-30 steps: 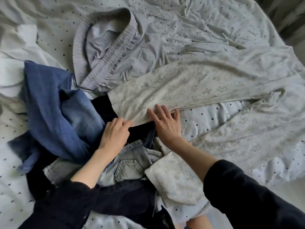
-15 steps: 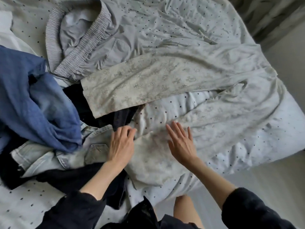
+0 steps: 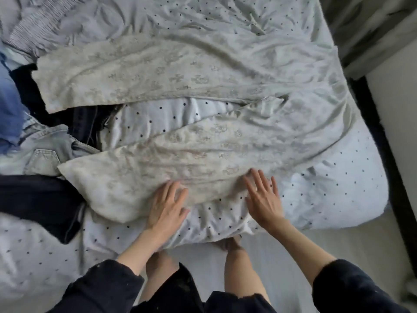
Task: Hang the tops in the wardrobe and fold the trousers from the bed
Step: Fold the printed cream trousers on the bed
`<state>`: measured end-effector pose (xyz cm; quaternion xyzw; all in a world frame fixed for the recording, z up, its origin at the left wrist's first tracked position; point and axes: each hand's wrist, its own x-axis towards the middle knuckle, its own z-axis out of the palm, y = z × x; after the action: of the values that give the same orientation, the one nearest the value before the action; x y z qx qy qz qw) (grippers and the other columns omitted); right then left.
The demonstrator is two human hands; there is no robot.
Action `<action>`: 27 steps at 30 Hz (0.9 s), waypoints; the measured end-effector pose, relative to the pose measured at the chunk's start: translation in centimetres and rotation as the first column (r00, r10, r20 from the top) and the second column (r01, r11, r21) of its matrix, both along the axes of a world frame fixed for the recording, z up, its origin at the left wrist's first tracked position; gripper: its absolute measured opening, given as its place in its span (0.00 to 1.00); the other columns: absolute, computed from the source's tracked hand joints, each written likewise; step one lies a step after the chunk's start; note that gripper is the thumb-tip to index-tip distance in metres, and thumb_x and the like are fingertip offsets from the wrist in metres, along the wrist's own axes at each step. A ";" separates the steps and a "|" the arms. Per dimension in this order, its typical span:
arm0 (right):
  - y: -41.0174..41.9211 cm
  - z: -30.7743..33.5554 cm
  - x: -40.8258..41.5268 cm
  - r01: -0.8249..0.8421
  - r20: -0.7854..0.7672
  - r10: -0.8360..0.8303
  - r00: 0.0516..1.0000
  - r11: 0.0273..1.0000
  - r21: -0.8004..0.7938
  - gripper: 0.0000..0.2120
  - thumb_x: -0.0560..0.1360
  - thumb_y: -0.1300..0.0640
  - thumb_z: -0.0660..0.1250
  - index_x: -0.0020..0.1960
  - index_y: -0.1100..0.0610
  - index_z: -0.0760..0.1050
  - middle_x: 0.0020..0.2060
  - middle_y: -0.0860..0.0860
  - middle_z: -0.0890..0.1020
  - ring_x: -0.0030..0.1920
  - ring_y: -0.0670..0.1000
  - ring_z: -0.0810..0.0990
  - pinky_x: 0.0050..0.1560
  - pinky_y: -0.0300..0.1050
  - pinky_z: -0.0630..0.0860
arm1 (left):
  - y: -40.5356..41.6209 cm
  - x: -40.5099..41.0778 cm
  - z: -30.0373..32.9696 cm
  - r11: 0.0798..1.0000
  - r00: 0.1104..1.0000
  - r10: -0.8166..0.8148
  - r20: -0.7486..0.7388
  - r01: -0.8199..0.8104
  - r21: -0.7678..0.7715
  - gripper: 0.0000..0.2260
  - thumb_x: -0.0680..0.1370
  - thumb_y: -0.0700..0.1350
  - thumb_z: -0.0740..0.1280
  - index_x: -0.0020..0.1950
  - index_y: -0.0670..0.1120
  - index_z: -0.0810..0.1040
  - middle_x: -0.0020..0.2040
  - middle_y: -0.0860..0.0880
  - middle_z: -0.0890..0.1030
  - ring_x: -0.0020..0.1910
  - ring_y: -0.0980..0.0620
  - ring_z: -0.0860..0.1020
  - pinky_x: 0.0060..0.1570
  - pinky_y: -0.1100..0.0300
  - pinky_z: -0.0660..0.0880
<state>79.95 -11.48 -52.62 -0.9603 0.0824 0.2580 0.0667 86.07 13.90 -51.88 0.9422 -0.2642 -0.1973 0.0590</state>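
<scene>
Cream patterned trousers [image 3: 180, 77] lie spread across the bed, one leg at the back and the other nearer me, waist toward the right. My left hand [image 3: 167, 204] presses flat on the near leg's lower edge with straight fingers. My right hand [image 3: 262, 195] lies flat at the same leg's edge, further right, fingers spread. A pile of other clothes sits at the left: light denim jeans [image 3: 42, 152], a dark navy garment [image 3: 40, 199], a blue top [image 3: 11, 102] and grey trousers with a ribbed waistband [image 3: 33, 30] at the far left back.
The bed carries a white dotted duvet [image 3: 327, 188], whose corner hangs off at the right. Pale floor [image 3: 282, 256] shows below the bed edge by my bare legs. A dark strip [image 3: 383, 154] and a wall run along the right side.
Both hands slid from the far trouser leg down to the near leg and now press on its lower edge. My view shifted right, pushing the clothes pile toward the left edge.
</scene>
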 end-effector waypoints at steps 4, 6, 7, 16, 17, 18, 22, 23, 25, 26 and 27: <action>-5.8 -1.4 0.7 -0.128 0.015 0.130 0.991 0.988 -0.091 0.34 0.79 0.46 0.57 0.77 0.49 0.41 0.76 0.54 0.38 0.76 0.56 0.37 0.72 0.58 0.36 | -1.5 -1.6 -1.3 0.979 0.994 0.092 0.061 -0.102 0.178 0.32 0.64 0.38 0.77 0.67 0.44 0.74 0.70 0.39 0.69 0.70 0.37 0.64 0.66 0.38 0.64; -7.2 -2.1 1.5 -0.169 0.012 0.171 0.985 0.979 -0.115 0.35 0.79 0.49 0.59 0.77 0.48 0.41 0.76 0.54 0.39 0.76 0.56 0.40 0.72 0.62 0.38 | -2.4 -2.1 -2.0 0.970 0.981 0.149 0.127 -0.170 0.174 0.33 0.63 0.29 0.74 0.66 0.43 0.74 0.69 0.39 0.70 0.70 0.37 0.65 0.65 0.38 0.64; -7.7 -2.3 1.8 -0.184 0.010 0.187 0.982 0.975 -0.123 0.36 0.79 0.52 0.60 0.77 0.48 0.40 0.77 0.54 0.40 0.76 0.57 0.40 0.71 0.64 0.39 | -2.6 -2.3 -2.2 0.972 0.972 0.175 0.154 -0.196 0.129 0.32 0.63 0.25 0.71 0.65 0.42 0.75 0.69 0.39 0.71 0.70 0.36 0.66 0.65 0.37 0.65; -9.3 0.2 2.0 -0.200 0.422 0.172 0.890 0.979 0.023 0.11 0.62 0.72 0.74 0.43 0.63 0.81 0.42 0.60 0.81 0.42 0.61 0.80 0.45 0.57 0.74 | -0.7 -3.8 -0.2 0.913 0.873 0.407 0.268 -0.400 -0.083 0.10 0.66 0.28 0.73 0.45 0.36 0.80 0.44 0.38 0.82 0.42 0.39 0.80 0.40 0.47 0.78; -9.4 0.7 2.4 -0.191 0.439 0.152 0.886 0.980 0.046 0.09 0.63 0.71 0.74 0.41 0.63 0.80 0.39 0.59 0.80 0.39 0.61 0.80 0.41 0.55 0.74 | -0.5 -3.8 0.3 0.907 0.861 0.420 0.287 -0.408 -0.102 0.09 0.67 0.29 0.73 0.44 0.36 0.80 0.41 0.39 0.81 0.39 0.40 0.80 0.37 0.48 0.77; -9.5 1.4 3.0 -0.184 0.458 0.132 0.879 0.980 0.071 0.07 0.64 0.71 0.74 0.40 0.63 0.80 0.36 0.58 0.80 0.37 0.60 0.79 0.38 0.53 0.74 | -0.4 -3.5 1.1 0.897 0.845 0.441 0.301 -0.422 -0.128 0.08 0.67 0.28 0.72 0.43 0.36 0.79 0.38 0.39 0.80 0.36 0.40 0.79 0.36 0.48 0.76; -9.8 3.8 5.9 -0.109 0.515 0.013 0.857 0.982 0.155 0.01 0.71 0.68 0.70 0.42 0.65 0.79 0.36 0.60 0.81 0.37 0.62 0.79 0.38 0.54 0.74 | -0.5 -1.7 3.2 0.815 0.766 0.580 0.279 -0.537 -0.219 0.11 0.70 0.25 0.66 0.49 0.36 0.76 0.41 0.36 0.80 0.39 0.37 0.79 0.39 0.47 0.74; -9.8 4.3 6.9 -0.096 0.524 -0.003 0.852 0.982 0.163 0.02 0.73 0.67 0.68 0.43 0.65 0.79 0.37 0.60 0.82 0.38 0.62 0.80 0.39 0.54 0.73 | -0.6 -0.8 3.8 0.804 0.755 0.594 0.279 -0.542 -0.246 0.12 0.70 0.25 0.65 0.50 0.35 0.76 0.42 0.36 0.80 0.40 0.36 0.79 0.39 0.47 0.75; -9.9 5.2 9.4 -0.048 0.527 -0.051 0.848 0.984 0.174 0.05 0.76 0.65 0.64 0.46 0.65 0.79 0.40 0.61 0.82 0.42 0.62 0.79 0.43 0.53 0.72 | -0.6 1.6 5.2 0.808 0.750 0.586 0.308 -0.512 -0.292 0.09 0.72 0.26 0.65 0.49 0.35 0.75 0.42 0.35 0.79 0.39 0.36 0.78 0.38 0.46 0.74; -10.0 5.9 11.1 -0.022 0.532 -0.079 0.843 0.983 0.181 0.07 0.77 0.65 0.63 0.48 0.65 0.79 0.41 0.61 0.82 0.43 0.62 0.79 0.44 0.53 0.71 | -0.4 3.3 6.1 0.823 0.755 0.563 0.336 -0.476 -0.309 0.06 0.73 0.28 0.65 0.48 0.35 0.75 0.41 0.35 0.79 0.38 0.36 0.78 0.37 0.46 0.74; -10.1 6.3 12.2 0.006 0.537 -0.110 0.836 0.981 0.192 0.08 0.78 0.64 0.61 0.49 0.65 0.78 0.42 0.62 0.82 0.44 0.63 0.79 0.44 0.53 0.71 | -0.1 4.6 6.7 0.843 0.764 0.531 0.366 -0.435 -0.315 0.03 0.74 0.30 0.66 0.47 0.35 0.75 0.40 0.36 0.79 0.36 0.37 0.78 0.37 0.46 0.74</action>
<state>92.18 -21.58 -46.32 -0.9807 0.0652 -0.0215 0.1828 90.69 13.79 -45.21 0.9859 -0.0369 0.0721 0.1466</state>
